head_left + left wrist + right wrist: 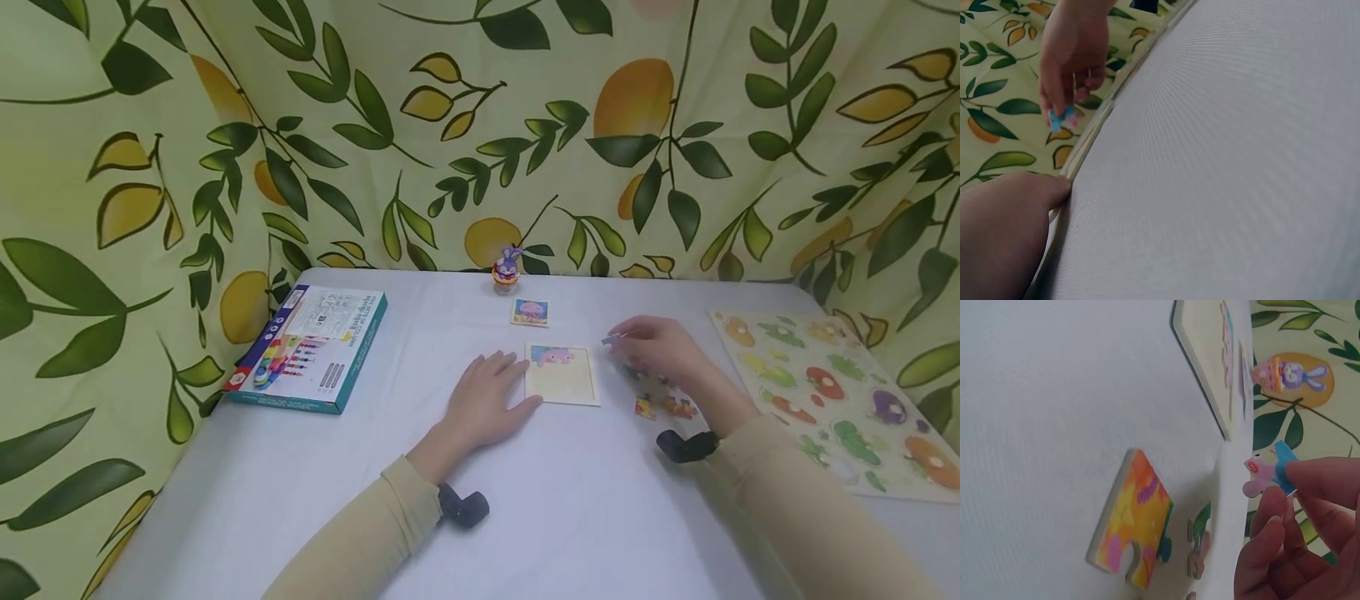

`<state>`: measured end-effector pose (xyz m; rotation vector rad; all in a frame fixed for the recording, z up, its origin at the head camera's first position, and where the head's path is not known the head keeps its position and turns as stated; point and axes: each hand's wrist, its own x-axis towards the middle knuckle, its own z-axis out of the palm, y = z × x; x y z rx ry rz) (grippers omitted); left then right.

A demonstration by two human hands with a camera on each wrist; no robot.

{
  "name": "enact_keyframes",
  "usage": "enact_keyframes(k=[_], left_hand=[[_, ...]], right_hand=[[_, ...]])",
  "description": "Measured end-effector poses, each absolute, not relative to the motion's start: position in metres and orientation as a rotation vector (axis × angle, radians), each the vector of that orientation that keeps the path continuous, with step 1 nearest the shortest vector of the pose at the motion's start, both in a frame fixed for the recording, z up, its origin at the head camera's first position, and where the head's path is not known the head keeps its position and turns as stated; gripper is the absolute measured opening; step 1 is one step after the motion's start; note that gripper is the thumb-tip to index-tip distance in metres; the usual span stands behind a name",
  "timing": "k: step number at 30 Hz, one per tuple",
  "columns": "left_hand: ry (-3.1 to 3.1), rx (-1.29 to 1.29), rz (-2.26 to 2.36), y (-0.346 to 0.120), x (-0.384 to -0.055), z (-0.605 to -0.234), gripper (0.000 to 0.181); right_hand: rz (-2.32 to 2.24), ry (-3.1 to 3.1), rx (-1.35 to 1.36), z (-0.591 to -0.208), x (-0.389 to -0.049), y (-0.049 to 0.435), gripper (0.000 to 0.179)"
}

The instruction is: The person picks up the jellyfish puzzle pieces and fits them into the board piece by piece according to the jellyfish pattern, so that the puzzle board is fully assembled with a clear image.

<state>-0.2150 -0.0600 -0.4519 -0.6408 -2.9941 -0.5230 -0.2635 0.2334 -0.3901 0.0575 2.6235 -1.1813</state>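
A square puzzle tray (pixel 561 385) lies on the white table, with pink and blue pieces fitted along its top left. My left hand (pixel 483 398) rests flat beside it, fingers spread, fingertips and thumb at the tray's left edge. To the right of the tray, my right hand (pixel 660 346) pinches a blue and pink puzzle piece (pixel 1272 469) between thumb and fingers, raised above the table. Below that hand lie several loose puzzle pieces (pixel 678 407), partly hidden by it. One orange and yellow piece (pixel 1132 519) shows large in the right wrist view.
Behind the tray lies a small picture card (pixel 530 312), and farther back stands a purple rabbit figure (pixel 507 267). A flat boxed set (pixel 307 348) is at the left. At the right lies a vegetable picture board (pixel 840 392), partly under the right forearm.
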Motion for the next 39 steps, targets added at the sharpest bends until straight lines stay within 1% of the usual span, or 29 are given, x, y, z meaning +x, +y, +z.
enact_keyframes(k=[4, 13, 19, 24, 39], left_hand=[[-2.998, -0.631, -0.521, -0.061, -0.216, -0.453, 0.067], [-3.003, -0.617, -0.535, -0.063, -0.214, -0.454, 0.067], [-2.998, -0.618, -0.535, -0.063, -0.213, -0.452, 0.067], [-3.004, -0.614, -0.534, -0.062, -0.214, -0.451, 0.067], [-3.007, -0.623, -0.505, -0.060, -0.216, -0.455, 0.067]], right_hand=[[-1.126, 2.655, 0.054, -0.391, -0.266, 0.225, 0.036], [-1.121, 2.674, 0.073, -0.396, -0.269, 0.209, 0.041], [-1.072, 2.678, 0.081, -0.399, -0.272, 0.199, 0.040], [-1.063, 2.695, 0.034, -0.401, -0.272, 0.191, 0.039], [-0.890, 2.807, -0.038, -0.408, -0.270, 0.187, 0.034]])
